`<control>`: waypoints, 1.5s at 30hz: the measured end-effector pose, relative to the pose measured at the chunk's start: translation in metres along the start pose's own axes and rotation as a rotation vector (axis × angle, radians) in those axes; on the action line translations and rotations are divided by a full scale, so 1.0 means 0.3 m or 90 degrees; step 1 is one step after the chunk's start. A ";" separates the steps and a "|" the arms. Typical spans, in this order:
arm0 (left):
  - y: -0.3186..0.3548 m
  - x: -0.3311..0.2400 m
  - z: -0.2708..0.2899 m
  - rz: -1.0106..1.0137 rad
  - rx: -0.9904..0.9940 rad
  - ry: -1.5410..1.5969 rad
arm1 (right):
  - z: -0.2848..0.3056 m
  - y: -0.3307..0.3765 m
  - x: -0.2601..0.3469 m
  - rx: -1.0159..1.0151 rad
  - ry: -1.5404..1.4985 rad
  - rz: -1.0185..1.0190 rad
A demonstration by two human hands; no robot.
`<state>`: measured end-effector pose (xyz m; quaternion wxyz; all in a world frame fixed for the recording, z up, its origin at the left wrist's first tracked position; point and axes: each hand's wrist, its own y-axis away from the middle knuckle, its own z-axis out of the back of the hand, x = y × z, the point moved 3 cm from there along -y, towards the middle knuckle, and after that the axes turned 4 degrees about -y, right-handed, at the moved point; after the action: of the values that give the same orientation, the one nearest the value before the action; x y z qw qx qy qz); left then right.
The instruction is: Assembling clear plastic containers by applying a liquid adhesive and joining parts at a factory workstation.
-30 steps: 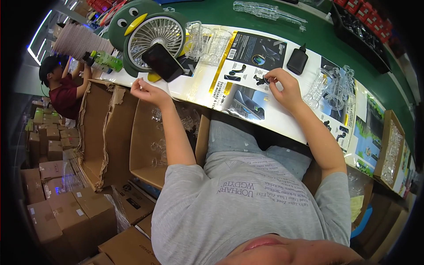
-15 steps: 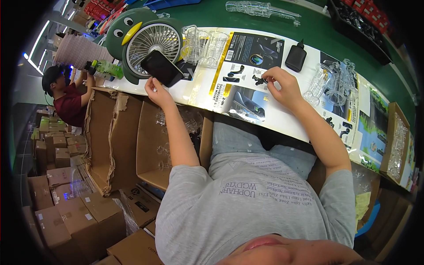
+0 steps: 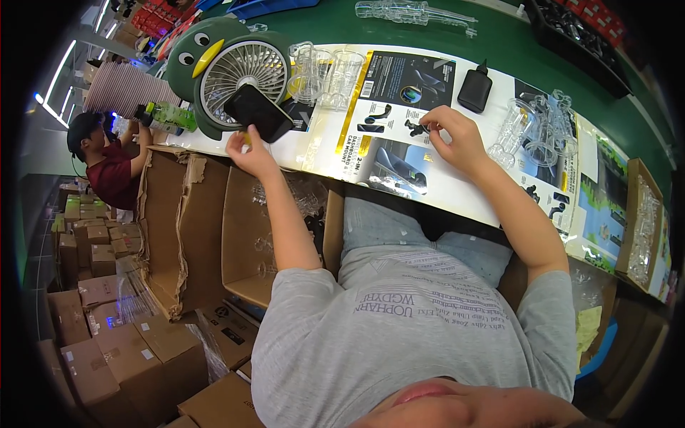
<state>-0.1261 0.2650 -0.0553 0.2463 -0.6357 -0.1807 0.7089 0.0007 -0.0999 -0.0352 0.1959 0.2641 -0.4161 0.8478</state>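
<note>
My left hand (image 3: 251, 155) is beside the lower edge of a black phone (image 3: 258, 113), its thumb and forefinger apart. A yellowish patch shows between these fingers; I cannot make out what it is. The phone leans against a green penguin-shaped fan (image 3: 214, 68). My right hand (image 3: 457, 138) rests over the printed card sheet (image 3: 467, 182), fingers bent, with a gap between thumb and forefinger and nothing plainly held. Beyond it lies a black squeeze bottle (image 3: 474, 89) with a pointed tip. Clear glass or plastic pieces (image 3: 546, 135) lie to its right, and more clear pieces (image 3: 342, 78) stand beside the fan.
A long clear piece (image 3: 417, 13) lies on the green table. A black tray (image 3: 578, 43) is at far right, a cardboard tray (image 3: 635, 228) at the right edge. An open carton (image 3: 242, 242) stands by my left arm. A green-capped bottle (image 3: 171, 115) and another person (image 3: 107, 157) are left.
My left hand has shifted slightly left along the phone's lower edge and its fingers have spread. My right hand stays nearly still. The whole view has moved a little.
</note>
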 end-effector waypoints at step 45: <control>0.883 -0.807 -0.625 -0.700 0.764 0.085 | 0.348 0.012 0.035 -0.475 0.117 0.235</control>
<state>0.0449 -0.1014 -0.0332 0.8677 -0.2568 -0.0410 0.4237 0.0203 -0.1853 0.0227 0.1593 0.0199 -0.7153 0.6801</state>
